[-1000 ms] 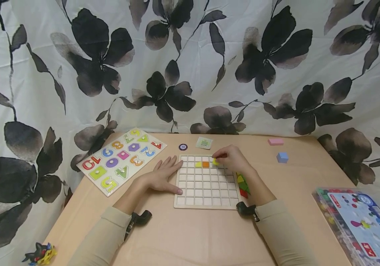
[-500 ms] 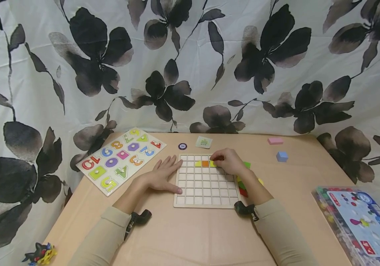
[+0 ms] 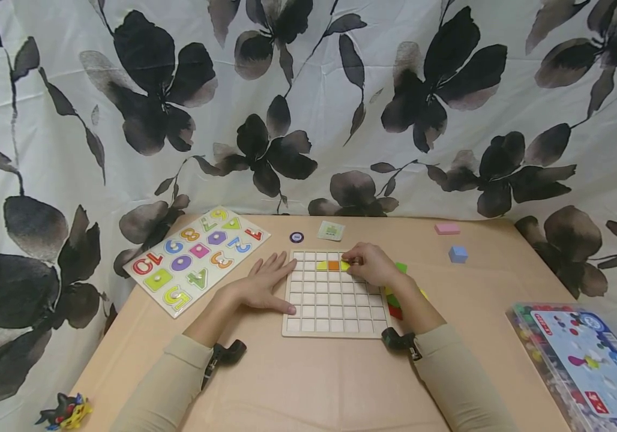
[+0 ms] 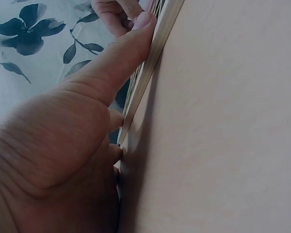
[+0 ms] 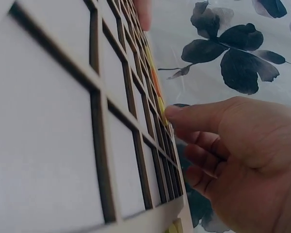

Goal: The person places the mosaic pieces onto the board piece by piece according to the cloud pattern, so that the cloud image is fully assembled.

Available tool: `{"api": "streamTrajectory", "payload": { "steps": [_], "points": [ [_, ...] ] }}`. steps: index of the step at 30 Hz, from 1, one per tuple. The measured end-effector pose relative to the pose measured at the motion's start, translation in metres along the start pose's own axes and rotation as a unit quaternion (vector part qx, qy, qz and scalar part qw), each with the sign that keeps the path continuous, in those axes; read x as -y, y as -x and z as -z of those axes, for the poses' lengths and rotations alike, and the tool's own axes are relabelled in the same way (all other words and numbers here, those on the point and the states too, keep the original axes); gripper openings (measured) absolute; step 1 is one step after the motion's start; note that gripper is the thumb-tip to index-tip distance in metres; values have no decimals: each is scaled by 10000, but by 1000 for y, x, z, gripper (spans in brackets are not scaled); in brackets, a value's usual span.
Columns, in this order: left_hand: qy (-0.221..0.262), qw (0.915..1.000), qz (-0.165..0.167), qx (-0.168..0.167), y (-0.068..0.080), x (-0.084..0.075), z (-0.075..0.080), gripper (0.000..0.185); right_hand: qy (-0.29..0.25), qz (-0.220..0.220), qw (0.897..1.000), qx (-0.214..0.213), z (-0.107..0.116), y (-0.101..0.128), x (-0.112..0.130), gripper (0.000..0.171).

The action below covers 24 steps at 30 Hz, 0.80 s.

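A white grid board (image 3: 322, 312) with a pale wooden frame lies on the table. In its upper rows a yellow tile (image 3: 322, 266), an orange tile (image 3: 333, 266) and a second yellow tile (image 3: 344, 266) sit side by side. My right hand (image 3: 376, 265) is at that second yellow tile, thumb and fingertips on it; the right wrist view shows the thumb (image 5: 184, 114) touching it, other fingers curled. Spread flat, my left hand (image 3: 257, 288) rests along the board's left edge. The left wrist view has its thumb (image 4: 131, 46) over the wooden rim.
Green, yellow and red pieces (image 3: 393, 305) lie right of the board, partly behind my right forearm. Around it are a number puzzle (image 3: 211, 264), a round token (image 3: 296, 237), a picture card (image 3: 331, 231), pink block (image 3: 447, 229), blue cube (image 3: 458, 255), plastic case (image 3: 584, 360) and small figures (image 3: 63, 412).
My right hand has lowered the second yellow tile into the grid beside the orange one, and its fingertips have shifted slightly right. My left hand stays in place.
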<state>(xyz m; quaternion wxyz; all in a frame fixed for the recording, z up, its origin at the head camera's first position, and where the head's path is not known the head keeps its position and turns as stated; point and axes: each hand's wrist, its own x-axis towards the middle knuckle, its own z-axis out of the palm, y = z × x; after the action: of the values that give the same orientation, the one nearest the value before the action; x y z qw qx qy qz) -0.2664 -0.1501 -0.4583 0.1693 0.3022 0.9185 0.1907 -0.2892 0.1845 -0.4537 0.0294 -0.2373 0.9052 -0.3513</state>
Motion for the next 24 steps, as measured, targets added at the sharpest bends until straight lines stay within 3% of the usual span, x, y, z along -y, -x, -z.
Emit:
{"api": "streamTrajectory", "payload": {
  "steps": [14,19,24],
  "points": [
    [-36,10000,50,5,-1,-2,1,122,-272,99,9971,-707,36,20,10,30],
    [-28,10000,41,6,-1,-2,1,122,-187,-74,9977,-646,48,28,4,30],
    [-6,10000,52,16,-1,-2,1,121,-176,-497,9982,-280,57,38,-10,31]
  ]
}}
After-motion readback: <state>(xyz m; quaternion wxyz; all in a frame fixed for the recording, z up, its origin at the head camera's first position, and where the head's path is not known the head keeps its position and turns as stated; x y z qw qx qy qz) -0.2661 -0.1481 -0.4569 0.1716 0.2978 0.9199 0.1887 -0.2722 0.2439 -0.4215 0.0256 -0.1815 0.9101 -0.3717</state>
